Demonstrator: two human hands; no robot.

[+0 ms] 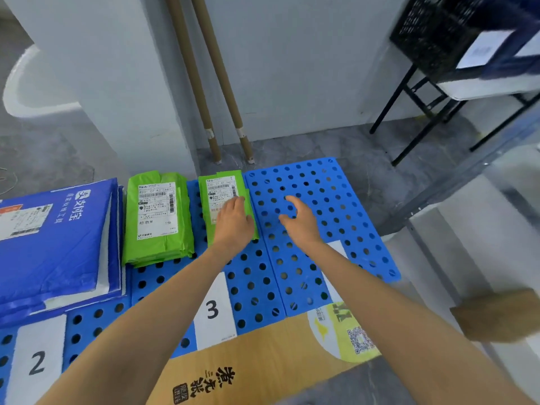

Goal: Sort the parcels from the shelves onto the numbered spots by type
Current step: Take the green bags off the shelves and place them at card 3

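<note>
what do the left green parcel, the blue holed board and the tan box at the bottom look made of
Left green parcel: thin plastic mailer film, slightly glossy, wrinkled and folded. Blue board: rigid moulded plastic, probably, with even round holes. Tan box: likely printed cardboard, matte.

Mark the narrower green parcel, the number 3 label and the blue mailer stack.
narrower green parcel [219, 190], head view, on its white shipping label
number 3 label [212, 310], head view, on the printed digit
blue mailer stack [62, 251], head view, on the top mailer's face
</note>
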